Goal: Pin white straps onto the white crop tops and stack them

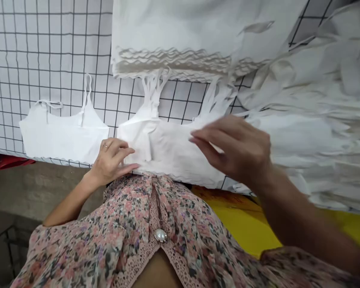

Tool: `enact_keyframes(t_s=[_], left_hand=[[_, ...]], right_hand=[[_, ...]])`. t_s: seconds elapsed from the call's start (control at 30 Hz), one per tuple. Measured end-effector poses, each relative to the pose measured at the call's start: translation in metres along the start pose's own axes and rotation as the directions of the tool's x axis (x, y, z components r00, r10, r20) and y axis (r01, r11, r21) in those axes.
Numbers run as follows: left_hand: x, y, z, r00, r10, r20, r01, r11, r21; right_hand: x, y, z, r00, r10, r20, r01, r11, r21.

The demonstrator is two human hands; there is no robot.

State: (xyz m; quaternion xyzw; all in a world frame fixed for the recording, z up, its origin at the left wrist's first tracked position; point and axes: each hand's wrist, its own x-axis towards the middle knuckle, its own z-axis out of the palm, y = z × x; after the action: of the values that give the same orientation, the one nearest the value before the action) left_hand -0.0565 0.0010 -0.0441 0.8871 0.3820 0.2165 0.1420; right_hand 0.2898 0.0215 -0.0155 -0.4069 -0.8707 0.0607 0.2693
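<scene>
A white strappy bra top [180, 148] lies in front of me near the table edge, its straps pointing away. A small folded white piece [148, 142] rests on its left cup. My left hand [112, 160] lies at the left side of this bra top, thumb and fingers apart, fingertips touching the fabric. Over its right part is my right hand [237, 148], slightly blurred, thumb and fingertips pinched together; whether anything small sits between them is unclear. To the left, a second white bra top [64, 134] lies flat with its two straps up.
A stack of white garments with wavy edges [180, 40] stands behind. On the right is a large loose pile of white garments [324, 132]. A black-and-white checked cloth [54, 48] covers the table. Something yellow [243, 224] is below the table edge.
</scene>
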Motion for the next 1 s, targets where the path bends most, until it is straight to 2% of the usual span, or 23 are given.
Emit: enact_keyframes(t_s=[0.07, 0.17, 0.23, 0.3, 0.37, 0.5, 0.6, 0.63, 0.73, 0.8, 0.83, 0.87, 0.93, 1.0], left_hand=[[-0.015, 0.002, -0.006, 0.997, 0.019, 0.081, -0.02, 1.0, 0.008], [-0.026, -0.002, -0.005, 0.996, 0.05, 0.078, -0.052, 0.998, 0.024], [-0.027, -0.006, 0.0, 0.995, 0.093, 0.045, -0.095, 0.995, 0.037], [-0.028, -0.009, 0.005, 0.992, 0.129, 0.006, -0.129, 0.991, 0.04], [-0.03, -0.012, 0.005, 0.994, 0.11, -0.022, -0.109, 0.994, 0.033], [-0.036, -0.009, -0.006, 0.999, -0.053, 0.009, 0.053, 0.998, 0.028], [-0.026, 0.003, -0.005, 0.997, -0.074, -0.004, 0.074, 0.997, -0.011], [-0.02, 0.007, 0.001, 0.999, -0.048, -0.005, 0.048, 0.999, -0.025], [-0.004, 0.012, 0.026, 0.999, 0.03, 0.045, -0.031, 0.999, 0.012], [-0.001, 0.007, 0.04, 0.998, 0.007, 0.064, -0.012, 0.997, 0.08], [-0.001, 0.004, 0.045, 0.998, -0.025, 0.059, 0.019, 0.995, 0.102], [-0.002, 0.001, 0.048, 0.998, -0.049, 0.05, 0.043, 0.993, 0.112], [0.003, -0.001, 0.05, 0.998, -0.047, 0.04, 0.043, 0.994, 0.096], [0.018, 0.005, 0.052, 0.999, 0.035, 0.038, -0.036, 0.999, 0.029]], right_hand=[[-0.052, -0.018, -0.006, 0.998, 0.057, -0.028, -0.055, 0.997, 0.045], [-0.107, -0.037, -0.001, 0.992, 0.123, -0.007, -0.123, 0.986, -0.111], [-0.128, -0.044, 0.008, 0.987, 0.155, -0.034, -0.159, 0.971, -0.181], [-0.141, -0.046, 0.017, 0.977, 0.196, -0.089, -0.208, 0.965, -0.16], [-0.149, -0.044, 0.023, 0.96, 0.244, -0.137, -0.26, 0.959, -0.114], [-0.152, -0.046, 0.023, 0.948, 0.249, -0.196, -0.277, 0.952, -0.129], [-0.134, -0.058, 0.03, 0.957, 0.213, -0.195, -0.249, 0.951, -0.185], [-0.124, -0.063, 0.035, 0.963, 0.221, -0.153, -0.248, 0.95, -0.187], [-0.104, -0.072, 0.054, 0.96, 0.27, 0.068, -0.256, 0.952, -0.168], [-0.104, -0.07, 0.058, 0.941, 0.299, 0.156, -0.271, 0.946, -0.178], [-0.107, -0.066, 0.055, 0.937, 0.31, 0.16, -0.283, 0.943, -0.174], [-0.11, -0.059, 0.049, 0.938, 0.319, 0.135, -0.297, 0.942, -0.157], [-0.11, -0.036, 0.032, 0.946, 0.323, 0.012, -0.32, 0.943, -0.085], [-0.096, -0.003, 0.015, 0.939, 0.307, -0.154, -0.315, 0.949, -0.025]])
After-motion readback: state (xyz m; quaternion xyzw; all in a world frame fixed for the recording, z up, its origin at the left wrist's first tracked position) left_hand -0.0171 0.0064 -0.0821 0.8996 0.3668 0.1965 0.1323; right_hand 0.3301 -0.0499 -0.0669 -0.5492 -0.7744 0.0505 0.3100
